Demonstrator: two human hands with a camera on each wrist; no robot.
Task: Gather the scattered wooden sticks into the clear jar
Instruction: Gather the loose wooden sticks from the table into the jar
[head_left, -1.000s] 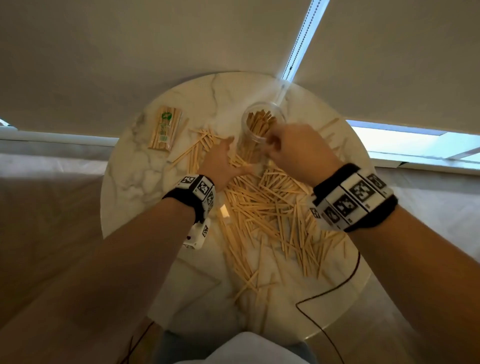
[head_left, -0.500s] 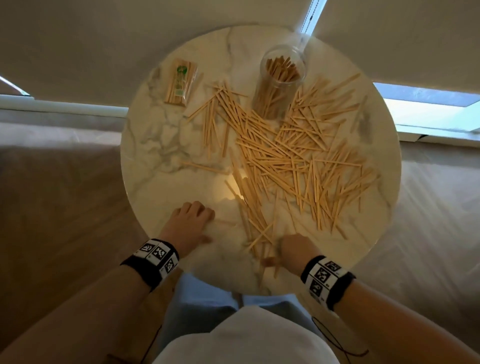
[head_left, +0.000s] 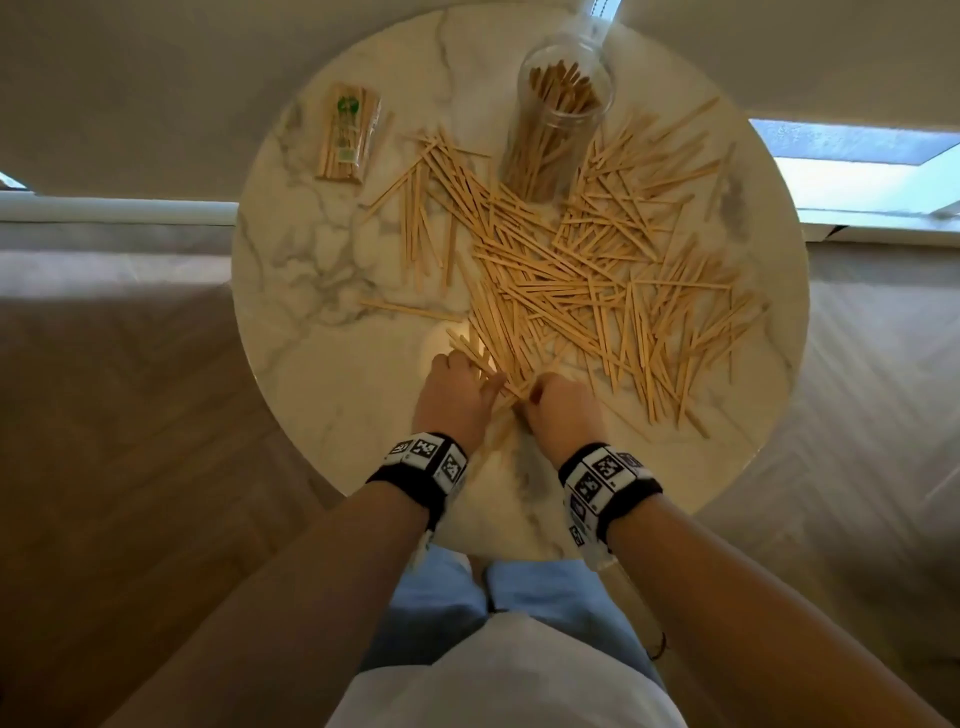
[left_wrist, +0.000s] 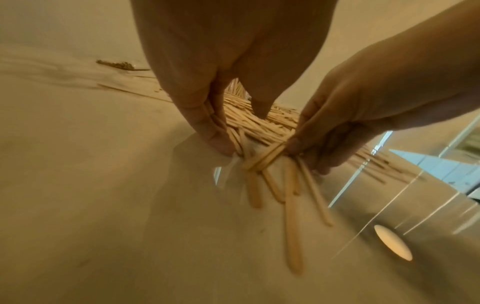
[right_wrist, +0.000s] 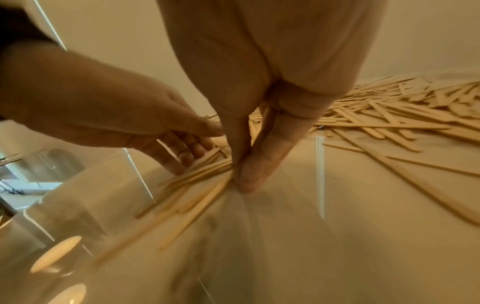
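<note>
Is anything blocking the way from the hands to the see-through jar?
No wall or lid shows. The clear jar stands open at the round marble table's far side; only scattered wooden sticks lie between it and the left hand and right hand.

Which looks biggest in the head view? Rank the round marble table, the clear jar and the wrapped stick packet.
1. Round marble table, by far.
2. Clear jar.
3. Wrapped stick packet, looks smaller than the jar; both sit at the far edge, so nearness hardly skews this.
</note>
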